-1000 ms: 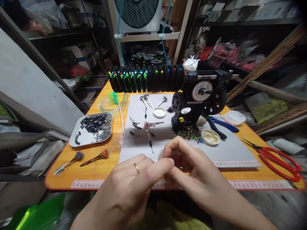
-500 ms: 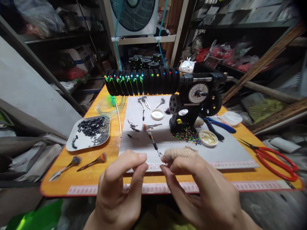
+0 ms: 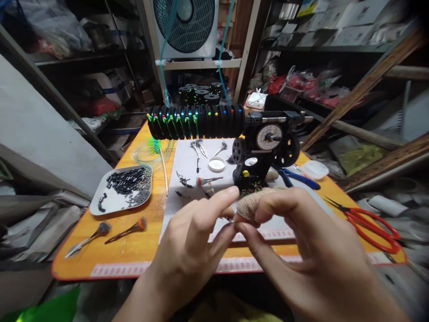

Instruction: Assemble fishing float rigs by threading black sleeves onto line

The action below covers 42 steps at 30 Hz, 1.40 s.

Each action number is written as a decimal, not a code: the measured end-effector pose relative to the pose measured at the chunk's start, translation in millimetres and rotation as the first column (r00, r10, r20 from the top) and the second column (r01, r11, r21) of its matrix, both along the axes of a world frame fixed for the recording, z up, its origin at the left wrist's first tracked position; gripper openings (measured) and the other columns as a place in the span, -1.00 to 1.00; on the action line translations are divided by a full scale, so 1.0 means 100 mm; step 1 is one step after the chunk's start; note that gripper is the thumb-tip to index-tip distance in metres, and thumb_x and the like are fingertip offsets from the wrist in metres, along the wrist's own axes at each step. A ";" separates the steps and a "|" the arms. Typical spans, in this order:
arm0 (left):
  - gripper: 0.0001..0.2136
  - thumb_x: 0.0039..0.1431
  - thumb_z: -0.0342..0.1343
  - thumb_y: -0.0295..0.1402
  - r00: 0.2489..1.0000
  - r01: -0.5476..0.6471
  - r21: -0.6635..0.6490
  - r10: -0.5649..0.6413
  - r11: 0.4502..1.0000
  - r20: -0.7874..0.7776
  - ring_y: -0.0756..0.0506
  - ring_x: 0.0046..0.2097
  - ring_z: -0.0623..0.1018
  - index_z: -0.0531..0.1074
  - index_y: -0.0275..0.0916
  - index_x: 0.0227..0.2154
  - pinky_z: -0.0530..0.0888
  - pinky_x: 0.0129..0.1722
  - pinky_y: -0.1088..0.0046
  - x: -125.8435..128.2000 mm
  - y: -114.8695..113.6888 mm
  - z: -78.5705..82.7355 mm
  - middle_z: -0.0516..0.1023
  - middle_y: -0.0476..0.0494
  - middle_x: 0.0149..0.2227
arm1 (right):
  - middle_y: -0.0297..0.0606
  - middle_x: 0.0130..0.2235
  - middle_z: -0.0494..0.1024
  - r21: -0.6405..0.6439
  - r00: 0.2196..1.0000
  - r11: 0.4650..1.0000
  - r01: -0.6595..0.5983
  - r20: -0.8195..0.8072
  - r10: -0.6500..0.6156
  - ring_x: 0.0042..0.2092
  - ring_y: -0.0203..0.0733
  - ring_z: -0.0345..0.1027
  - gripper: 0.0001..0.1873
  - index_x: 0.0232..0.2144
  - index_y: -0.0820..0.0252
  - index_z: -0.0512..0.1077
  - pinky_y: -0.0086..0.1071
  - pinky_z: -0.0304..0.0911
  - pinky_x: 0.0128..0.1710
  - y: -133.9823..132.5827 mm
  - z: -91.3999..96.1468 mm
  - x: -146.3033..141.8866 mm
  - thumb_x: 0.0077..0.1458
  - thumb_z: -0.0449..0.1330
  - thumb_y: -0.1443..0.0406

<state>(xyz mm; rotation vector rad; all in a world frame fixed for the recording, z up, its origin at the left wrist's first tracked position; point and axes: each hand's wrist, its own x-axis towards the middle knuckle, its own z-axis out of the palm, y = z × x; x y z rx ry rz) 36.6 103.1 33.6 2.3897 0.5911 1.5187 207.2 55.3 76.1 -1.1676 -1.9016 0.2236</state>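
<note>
My left hand [image 3: 197,237] is at the board's front edge, index finger raised and thumb pressed against the right fingertips. Beside it, my right hand [image 3: 298,241] pinches with thumb and index finger, which wears a beige wrap [image 3: 251,205]. Whatever lies between the fingertips is too small to make out. Just beyond the hands on the white board [image 3: 187,212] lie an orange-tipped bundle of thin stems [image 3: 211,180] and small black pieces [image 3: 183,180]. The left hand hides part of an orange and black strand. Colourful beads [image 3: 256,187] show partly behind the right hand.
A black geared winder [image 3: 268,138] carries a row of black spools [image 3: 197,123] above the board. On the left stands a tray [image 3: 95,203] of black tubes, with two stem bundles in front. Red-handled scissors [image 3: 372,230] and blue-handled pliers [image 3: 301,179] lie right.
My left hand has moved right and forward, so its fingertips now meet those of my right hand. The view has shifted slightly, and the hands cover the strand and the dish of gold bits.
</note>
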 end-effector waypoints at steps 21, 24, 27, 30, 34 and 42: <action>-0.76 0.19 0.10 -0.71 0.987 -0.070 0.002 0.069 0.998 -0.146 -0.04 -0.22 0.61 0.43 -0.24 -0.21 0.52 -0.17 0.48 -0.32 0.09 0.21 0.60 -0.10 -0.29 | -0.34 -0.24 0.53 -0.276 0.925 0.900 -0.338 -0.277 0.262 -0.22 -0.27 0.49 -0.77 -0.18 0.13 0.30 -0.36 0.47 -0.19 0.38 0.17 -0.05 0.18 0.20 0.49; -0.75 0.20 0.09 -0.70 0.996 -0.085 -0.150 0.083 0.985 -0.019 -0.03 -0.23 0.58 0.44 -0.21 -0.22 0.48 -0.23 0.48 -0.33 0.08 0.15 0.58 -0.06 -0.30 | -0.23 -0.13 0.58 -0.015 0.931 0.951 -0.308 -0.211 0.298 -0.08 -0.17 0.53 -0.80 -0.11 0.15 0.39 -0.31 0.48 -0.09 0.62 0.46 -0.07 0.22 0.22 0.42; -0.79 0.23 0.10 -0.63 0.993 -0.093 -0.294 0.112 0.951 0.048 -0.03 -0.31 0.52 0.46 -0.17 -0.23 0.41 -0.37 0.45 -0.33 0.06 0.07 0.56 -0.06 -0.30 | -0.21 -0.08 0.60 0.290 0.990 0.947 -0.135 0.078 0.118 0.01 -0.12 0.49 -0.88 -0.13 0.15 0.46 -0.27 0.39 0.02 1.12 0.80 -0.09 0.28 0.17 0.36; -0.85 0.28 0.09 -0.55 0.988 -0.077 -0.392 0.122 0.917 0.094 -0.04 -0.33 0.49 0.47 -0.15 -0.25 0.39 -0.41 0.44 -0.32 0.02 0.00 0.56 -0.08 -0.29 | -0.19 -0.18 0.63 0.201 0.884 0.979 -0.038 0.463 -0.061 -0.06 -0.03 0.53 -0.59 -0.23 0.17 0.52 -0.18 0.37 -0.05 1.65 1.00 -0.12 0.44 -0.07 0.15; -0.88 0.34 0.07 -0.47 0.983 -0.035 -0.503 0.119 0.864 0.136 -0.01 -0.40 0.43 0.48 -0.13 -0.25 0.37 -0.45 0.46 -0.32 -0.04 -0.04 0.56 -0.07 -0.28 | -0.10 -0.35 0.63 0.106 0.726 0.987 0.118 0.669 -0.159 -0.31 0.00 0.54 -0.39 -0.35 0.23 0.55 -0.20 0.37 -0.31 1.88 0.93 -0.21 0.43 -0.15 0.02; -0.87 0.36 0.06 -0.43 0.974 0.050 -0.607 0.095 0.793 0.204 0.05 -0.43 0.41 0.48 -0.11 -0.26 0.36 -0.45 0.54 -0.30 -0.13 -0.09 0.54 0.00 -0.28 | 0.20 0.13 0.46 0.491 0.714 0.854 0.173 0.535 -0.452 0.11 0.24 0.34 -0.34 0.17 0.41 0.32 0.00 0.20 0.04 1.50 0.29 -0.30 0.43 -0.23 0.00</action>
